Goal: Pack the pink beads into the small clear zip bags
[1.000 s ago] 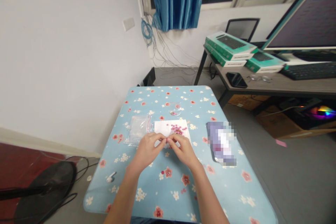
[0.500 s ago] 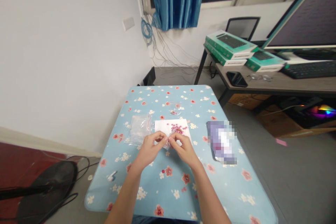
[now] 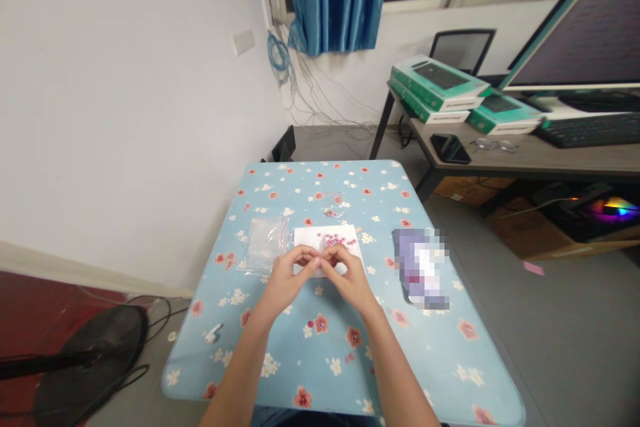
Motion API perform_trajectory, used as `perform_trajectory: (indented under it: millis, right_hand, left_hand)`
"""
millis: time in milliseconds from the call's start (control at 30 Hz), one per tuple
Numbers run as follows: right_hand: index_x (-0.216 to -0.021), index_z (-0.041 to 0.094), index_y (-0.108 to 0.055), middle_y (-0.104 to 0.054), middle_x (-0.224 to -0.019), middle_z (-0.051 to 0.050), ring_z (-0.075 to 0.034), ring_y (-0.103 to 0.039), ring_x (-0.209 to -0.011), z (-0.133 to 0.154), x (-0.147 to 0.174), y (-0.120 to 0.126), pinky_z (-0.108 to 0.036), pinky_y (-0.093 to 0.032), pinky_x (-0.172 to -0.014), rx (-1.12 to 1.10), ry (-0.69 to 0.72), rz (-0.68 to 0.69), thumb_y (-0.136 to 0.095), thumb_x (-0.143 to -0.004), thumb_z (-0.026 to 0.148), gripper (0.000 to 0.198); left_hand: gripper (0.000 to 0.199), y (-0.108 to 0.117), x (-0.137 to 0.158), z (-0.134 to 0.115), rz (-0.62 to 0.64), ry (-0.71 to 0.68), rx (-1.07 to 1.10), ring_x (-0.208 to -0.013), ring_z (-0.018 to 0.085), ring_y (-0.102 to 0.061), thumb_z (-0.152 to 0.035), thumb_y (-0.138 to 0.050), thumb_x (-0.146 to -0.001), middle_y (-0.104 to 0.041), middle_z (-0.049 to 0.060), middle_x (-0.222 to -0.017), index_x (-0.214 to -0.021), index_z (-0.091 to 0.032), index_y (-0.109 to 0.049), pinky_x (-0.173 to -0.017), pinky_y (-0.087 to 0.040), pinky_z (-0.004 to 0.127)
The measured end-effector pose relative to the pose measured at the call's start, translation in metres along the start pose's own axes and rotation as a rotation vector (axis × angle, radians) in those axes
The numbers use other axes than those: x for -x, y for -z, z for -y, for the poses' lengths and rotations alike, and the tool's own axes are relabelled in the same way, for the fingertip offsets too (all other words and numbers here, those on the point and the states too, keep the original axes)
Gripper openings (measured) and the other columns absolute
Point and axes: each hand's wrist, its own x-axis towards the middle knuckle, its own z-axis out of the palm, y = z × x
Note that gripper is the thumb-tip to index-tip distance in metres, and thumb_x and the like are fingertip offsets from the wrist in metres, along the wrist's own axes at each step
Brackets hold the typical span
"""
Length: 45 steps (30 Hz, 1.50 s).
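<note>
the small pink pieces (image 3: 335, 240) lay in a loose cluster on the far right part of the white sheet (image 3: 306, 235), with a few scattered out toward that sheet's right edge. over the near edge of the sheet, the left hand (image 3: 291, 269) and the right hand (image 3: 349, 271) met fingertip to fingertip. each hand had its thumb and fingers pressed together in a pinch; whatever sat between them was too small and hidden to tell.

just left of the sheet was a clear plastic bag (image 3: 263, 247), crinkled and shiny. beyond the sheet's far edge lay a smaller clear bag (image 3: 334, 208) with a few pinkish bits in it. right of the sheet, apart from it, rested a purple and white packet (image 3: 419, 268), its face pixelated. nearer the person than the sheet was a lone red dot-like piece (image 3: 311, 324), and nearer and well to the left, a white earbud (image 3: 214, 333). all of these were on the blue flowered tabletop (image 3: 435, 360).

far beyond the sheet to the right, a wood-grained tabletop (image 3: 545, 159) carried green and white boxes (image 3: 440, 85), a black phone (image 3: 450, 148), glasses (image 3: 495, 145) and a keyboard (image 3: 593, 130). straight beyond the sheet hung a blue curtain (image 3: 334, 0).
</note>
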Motion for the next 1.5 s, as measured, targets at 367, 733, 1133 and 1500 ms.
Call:
perform_trajectory:
  millis: [367, 733, 1133, 1500]
  right_hand:
    - [-0.087, 0.021, -0.063, -0.066, -0.079, -0.003, -0.015, -0.057, -0.067, -0.005, 0.0, 0.0, -0.029, -0.046, -0.064, 0.169, 0.136, -0.09, -0.057, -0.084, 0.027, 0.01]
    - [-0.088, 0.021, -0.064, -0.066, -0.088, -0.004, -0.015, -0.058, -0.073, -0.001, 0.0, 0.0, -0.027, -0.045, -0.064, 0.085, 0.06, -0.042, -0.057, -0.085, 0.027, 0.01]
    - [-0.073, 0.019, -0.053, -0.054, -0.071, 0.0, -0.013, -0.05, -0.067, 0.005, 0.002, 0.007, -0.026, -0.039, -0.064, 0.117, 0.119, 0.124, -0.046, -0.091, 0.027, 0.02]
    - [-0.067, 0.02, -0.043, -0.048, -0.062, 0.002, -0.014, -0.044, -0.06, 0.001, 0.001, 0.003, -0.028, -0.032, -0.065, 0.538, 0.262, -0.155, -0.044, -0.082, 0.015, 0.016]
  left_hand:
    - [0.012, 0.0, 0.003, -0.005, -0.08, -0.157, -0.338, -0.077, 0.016, -0.067, -0.024, -0.056, -0.084, -0.073, 0.001, -0.083, -0.086, -0.021, -0.067, -0.076, -0.052, 0.03]
    - [0.006, -0.004, 0.003, -0.003, -0.132, -0.226, -0.495, -0.084, 0.018, -0.062, -0.018, -0.058, -0.081, -0.067, 0.002, -0.083, -0.08, -0.02, -0.064, -0.079, -0.047, 0.032]
    - [0.012, 0.008, 0.003, 0.005, 0.099, -0.124, -0.085, -0.103, 0.019, -0.054, -0.025, -0.061, -0.082, -0.055, 0.006, -0.104, -0.073, -0.019, -0.065, -0.096, -0.04, 0.036]
    - [0.014, -0.014, 0.014, -0.008, -0.349, -0.293, -0.554, -0.102, 0.022, -0.05, -0.016, -0.05, -0.084, -0.053, 0.007, -0.11, -0.071, -0.018, -0.056, -0.09, -0.04, 0.038]
